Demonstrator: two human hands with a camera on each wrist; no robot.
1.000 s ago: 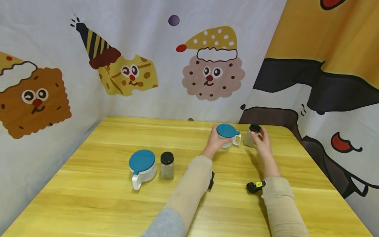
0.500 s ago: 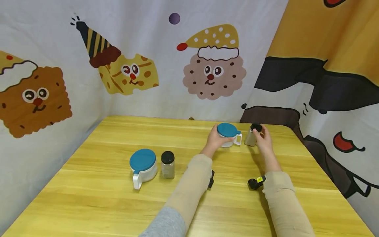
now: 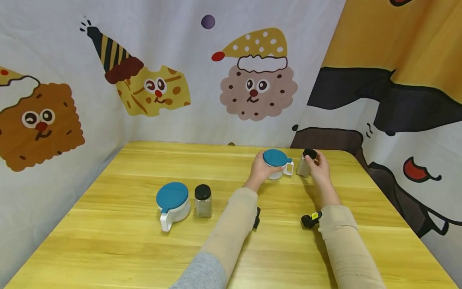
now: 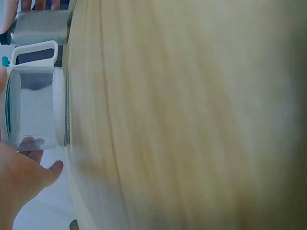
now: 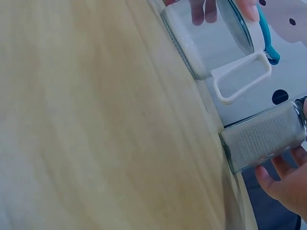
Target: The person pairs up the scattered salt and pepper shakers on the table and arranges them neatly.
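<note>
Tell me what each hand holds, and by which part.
The left hand grips the container round its sides, below the blue lid; the right hand holds the jar by its upper part, near the black cap.

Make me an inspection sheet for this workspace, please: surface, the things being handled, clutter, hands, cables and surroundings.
Surface: yellow wood-grain table.
Things handled: blue-lidded canister, its handle toward the jar; black-capped jar, to the canister's right and apart from it. Both are toward the table's far side.
Clutter: second canister and second jar, side by side on the left, both lids on.
Hands: left hand grips the blue-lidded canister; right hand holds the black-capped jar near its cap.
Cables: nothing seen.
Surroundings: cartoon-printed cloth behind and at both sides.
</note>
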